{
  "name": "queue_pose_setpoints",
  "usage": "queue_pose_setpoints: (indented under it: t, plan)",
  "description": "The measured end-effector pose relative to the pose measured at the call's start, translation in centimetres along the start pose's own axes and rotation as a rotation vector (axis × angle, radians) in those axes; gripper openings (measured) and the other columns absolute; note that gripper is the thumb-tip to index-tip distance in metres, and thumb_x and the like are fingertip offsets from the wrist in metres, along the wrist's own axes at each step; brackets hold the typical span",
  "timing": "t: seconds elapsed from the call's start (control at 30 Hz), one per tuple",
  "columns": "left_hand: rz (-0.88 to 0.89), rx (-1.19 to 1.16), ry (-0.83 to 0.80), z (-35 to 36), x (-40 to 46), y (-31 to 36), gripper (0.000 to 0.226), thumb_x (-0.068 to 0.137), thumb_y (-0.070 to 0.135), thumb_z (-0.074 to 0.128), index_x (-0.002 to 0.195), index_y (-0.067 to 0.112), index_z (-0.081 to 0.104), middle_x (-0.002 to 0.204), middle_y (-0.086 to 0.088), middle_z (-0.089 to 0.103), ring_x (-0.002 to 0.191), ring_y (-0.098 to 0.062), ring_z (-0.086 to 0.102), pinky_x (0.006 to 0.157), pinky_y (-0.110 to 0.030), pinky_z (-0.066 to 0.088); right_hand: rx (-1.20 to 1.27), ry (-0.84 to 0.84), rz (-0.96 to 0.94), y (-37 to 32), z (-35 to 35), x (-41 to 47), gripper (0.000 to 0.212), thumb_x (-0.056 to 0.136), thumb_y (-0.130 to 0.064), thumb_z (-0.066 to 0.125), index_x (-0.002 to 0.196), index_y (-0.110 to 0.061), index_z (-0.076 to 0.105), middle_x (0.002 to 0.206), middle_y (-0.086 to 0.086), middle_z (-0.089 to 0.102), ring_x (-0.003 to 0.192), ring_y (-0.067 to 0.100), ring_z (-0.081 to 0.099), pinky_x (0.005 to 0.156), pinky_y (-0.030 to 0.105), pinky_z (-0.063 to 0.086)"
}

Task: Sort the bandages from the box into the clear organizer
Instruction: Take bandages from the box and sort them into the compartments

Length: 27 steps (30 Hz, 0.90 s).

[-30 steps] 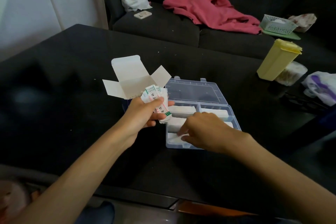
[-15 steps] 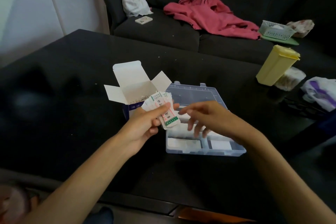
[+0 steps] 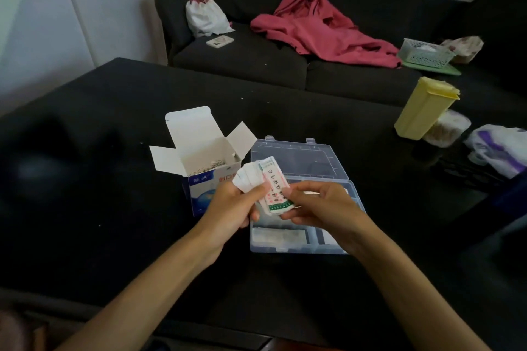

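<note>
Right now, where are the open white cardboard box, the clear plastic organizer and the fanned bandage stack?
open white cardboard box [image 3: 199, 137]: head view, inner back flap.
clear plastic organizer [image 3: 299, 157]: head view, open lid.
fanned bandage stack [image 3: 275, 179]: head view, front wrapper.

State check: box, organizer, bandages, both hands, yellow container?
box: upright, flaps open, bandages left inside
organizer: lid open, some bandages in its front compartments
bandage stack: fanned, held above the organizer
left hand: grips the stack
right hand: pinches the front bandage
yellow container: lid on, leaning
</note>
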<state>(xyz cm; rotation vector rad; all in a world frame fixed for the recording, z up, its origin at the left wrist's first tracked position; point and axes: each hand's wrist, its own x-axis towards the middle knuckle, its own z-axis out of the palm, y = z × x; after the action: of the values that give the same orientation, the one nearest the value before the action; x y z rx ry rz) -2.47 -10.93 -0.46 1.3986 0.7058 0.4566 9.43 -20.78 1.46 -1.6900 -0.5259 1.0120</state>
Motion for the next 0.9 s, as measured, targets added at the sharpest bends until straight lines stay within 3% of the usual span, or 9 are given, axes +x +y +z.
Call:
queue_pose_setpoints:
  t: [0.1, 0.2, 0.4, 0.57, 0.7, 0.8, 0.9]
  plan:
    - [0.051, -0.009, 0.055, 0.43, -0.06, -0.05, 0.020, 0.093, 0.019, 0.057, 0.102, 0.036, 0.054, 0.059, 0.013, 0.061, 0.045, 0.003, 0.054, 0.044, -0.009, 0.039, -0.095, 0.062, -0.055, 0.13, 0.11, -0.02, 0.009, 0.082, -0.023, 0.069, 0.085, -0.015, 0.067, 0.073, -0.004, 0.072, 0.065, 0.012, 0.071, 0.050, 0.016, 0.052]
    - [0.048, -0.076, 0.076, 0.66, -0.09, 0.05, 0.019, 0.089, 0.017, 0.062, 0.094, 0.034, 0.057, 0.060, 0.011, 0.063, 0.047, 0.005, 0.056, 0.044, -0.008, 0.041, -0.155, 0.144, -0.164, 0.34, -0.22, -0.01, 0.014, 0.079, -0.026, 0.071, 0.087, -0.014, 0.069, 0.073, -0.004, 0.073, 0.064, 0.009, 0.069, 0.050, 0.015, 0.051]
    - [0.027, -0.137, 0.145, 0.83, -0.15, -0.37, 0.022, 0.079, 0.016, 0.073, 0.085, 0.034, 0.061, 0.081, 0.007, 0.073, 0.055, 0.000, 0.063, 0.048, -0.012, 0.045, -0.115, 0.097, -0.135, 0.76, -0.18, 0.00, 0.005, 0.083, -0.026, 0.066, 0.086, -0.023, 0.070, 0.072, -0.010, 0.071, 0.065, 0.003, 0.067, 0.052, 0.012, 0.050]
    - [-0.059, -0.148, 0.098, 0.32, 0.28, -0.55, 0.014, 0.080, 0.021, 0.073, 0.089, 0.030, 0.065, 0.078, 0.000, 0.072, 0.072, -0.013, 0.063, 0.067, -0.026, 0.056, -0.013, 0.111, -0.095, 0.85, -0.08, 0.29, 0.011, 0.089, -0.022, 0.061, 0.097, -0.017, 0.067, 0.080, -0.004, 0.073, 0.068, 0.003, 0.068, 0.051, 0.012, 0.048]
    - [-0.087, -0.133, -0.024, 0.21, -0.04, -0.20, 0.005, 0.088, 0.028, 0.063, 0.090, 0.032, 0.062, 0.076, 0.006, 0.071, 0.057, -0.003, 0.062, 0.058, -0.018, 0.053, -0.045, 0.075, -0.078, 0.80, -0.18, 0.31, 0.012, 0.088, -0.022, 0.062, 0.097, -0.020, 0.069, 0.082, -0.004, 0.073, 0.074, 0.008, 0.069, 0.056, 0.016, 0.051]
    - [-0.059, -0.061, 0.007, 0.14, 0.09, -0.23, 0.013, 0.087, 0.023, 0.065, 0.086, 0.035, 0.059, 0.076, 0.006, 0.070, 0.053, 0.001, 0.063, 0.052, -0.015, 0.051, -0.055, 0.091, -0.104, 0.97, -0.11, 0.30, 0.012, 0.086, -0.021, 0.064, 0.095, -0.020, 0.070, 0.079, -0.006, 0.073, 0.071, 0.006, 0.069, 0.056, 0.014, 0.052]
    - [-0.061, -0.026, 0.052, 0.07, 0.33, -0.21, 0.017, 0.085, 0.020, 0.068, 0.100, 0.026, 0.063, 0.081, 0.000, 0.071, 0.050, 0.000, 0.061, 0.048, -0.013, 0.047, -0.060, 0.116, -0.137, 0.91, 0.12, 0.16, 0.009, 0.082, -0.020, 0.068, 0.091, -0.020, 0.070, 0.077, -0.007, 0.073, 0.069, 0.007, 0.070, 0.054, 0.014, 0.052]
